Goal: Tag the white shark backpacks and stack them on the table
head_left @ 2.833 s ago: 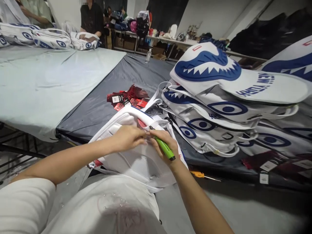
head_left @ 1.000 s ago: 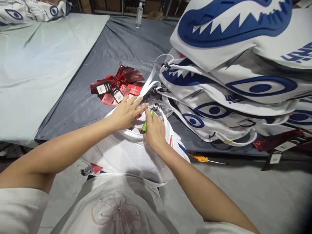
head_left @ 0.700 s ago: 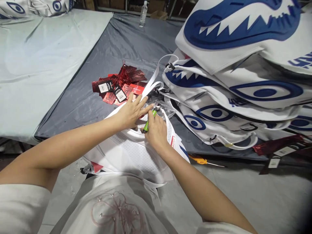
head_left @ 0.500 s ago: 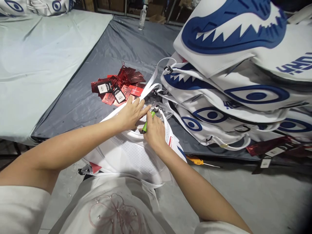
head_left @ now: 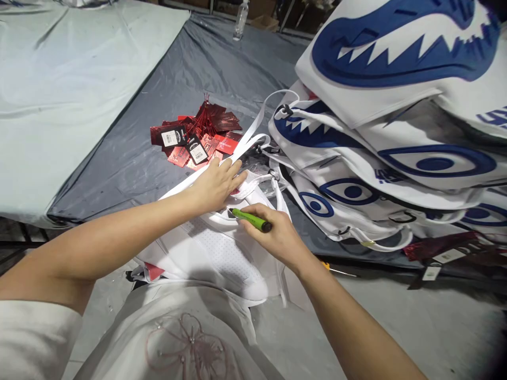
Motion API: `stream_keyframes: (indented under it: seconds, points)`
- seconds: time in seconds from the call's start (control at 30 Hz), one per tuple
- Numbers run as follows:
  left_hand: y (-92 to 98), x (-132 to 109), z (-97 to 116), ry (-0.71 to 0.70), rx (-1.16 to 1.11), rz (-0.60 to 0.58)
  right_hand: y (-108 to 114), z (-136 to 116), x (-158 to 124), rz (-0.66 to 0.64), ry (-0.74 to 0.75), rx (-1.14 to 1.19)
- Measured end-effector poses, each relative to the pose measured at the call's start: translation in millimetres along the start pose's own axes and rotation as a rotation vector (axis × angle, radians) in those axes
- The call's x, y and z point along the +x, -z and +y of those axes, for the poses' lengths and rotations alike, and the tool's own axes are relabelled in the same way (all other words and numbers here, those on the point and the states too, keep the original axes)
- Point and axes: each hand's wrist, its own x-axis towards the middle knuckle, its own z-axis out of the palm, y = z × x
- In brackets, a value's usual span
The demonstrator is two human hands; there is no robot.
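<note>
Head view, change: half a second ago we held the green tool [head_left: 250,219] aimed far and slightly right; now we have it turned left, nearer.
Tool axis: mostly left-right, dark tip left and slightly far, black end right.
Tool place: over the white bag [head_left: 222,248], near side of the red tags [head_left: 214,119].
Right hand [head_left: 275,229]: our fingers pinch the tool.
Left hand [head_left: 216,184]: fingers close together on the bag; we cannot tell whether they grip.

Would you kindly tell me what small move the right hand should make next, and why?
I would probably have the right hand ease the green pen-like tool gently leftward: its tip points that way, close to the white bag, while the left hand rests on the bag and seems to steady it.
</note>
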Motion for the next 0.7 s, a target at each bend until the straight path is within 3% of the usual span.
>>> stream_keyframes:
  seconds: [0.13, 0.23, 0.37, 0.7]
  points:
    - [2.8, -0.8, -0.5, 0.0, -0.023, -0.012, 5.1, 0.8, 14.1, -0.156, 0.005, -0.172]
    - [3.2, -0.3, -0.9, 0.006, -0.045, -0.016, 3.3, -0.1, 13.4, -0.15, 0.053, -0.337]
    - [2.4, 1.8, -1.5, 0.007, -0.056, -0.021, -3.1, -2.4, 10.5, -0.124, 0.135, -0.375]
    - [3.7, 0.0, -1.4, 0.023, -0.05, -0.031, -3.7, -8.1, 10.9, -0.139, 0.13, -0.463]
